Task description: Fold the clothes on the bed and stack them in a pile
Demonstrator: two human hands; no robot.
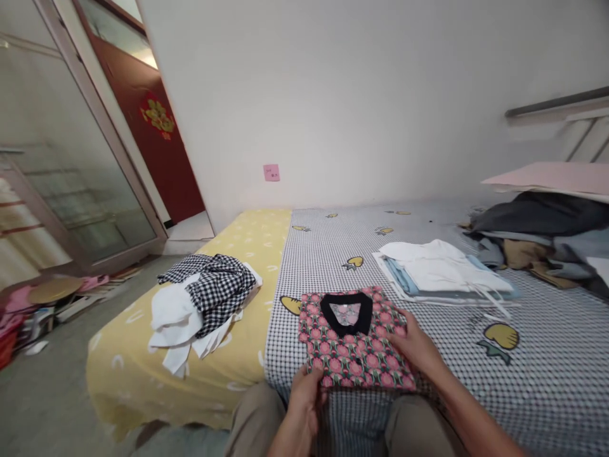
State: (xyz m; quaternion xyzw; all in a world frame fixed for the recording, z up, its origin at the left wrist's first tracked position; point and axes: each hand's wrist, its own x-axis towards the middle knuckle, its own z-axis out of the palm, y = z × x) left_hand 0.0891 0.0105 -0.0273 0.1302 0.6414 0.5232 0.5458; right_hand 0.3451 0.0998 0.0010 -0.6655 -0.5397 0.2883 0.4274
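Note:
A folded pink floral shirt (335, 362) with a black collar lies on the bed's edge, collar facing away from me. My left hand (305, 397) pinches its near left corner, thumb on top and fingers partly under it. My right hand (417, 346) grips the right side, its thumb on the cloth and the other fingers mostly hidden beneath. Beyond my right hand rests a stack of folded clothes (438, 270), white over light blue, with white strings trailing off its front.
A loose heap of black-and-white checked and white clothes (209, 298) lies on the yellow cover (228, 381) at left. Dark clothes (542, 219) sit beneath a pink board (556, 176) at far right. The bed meets a white wall (342, 114) bearing a pink note (271, 172).

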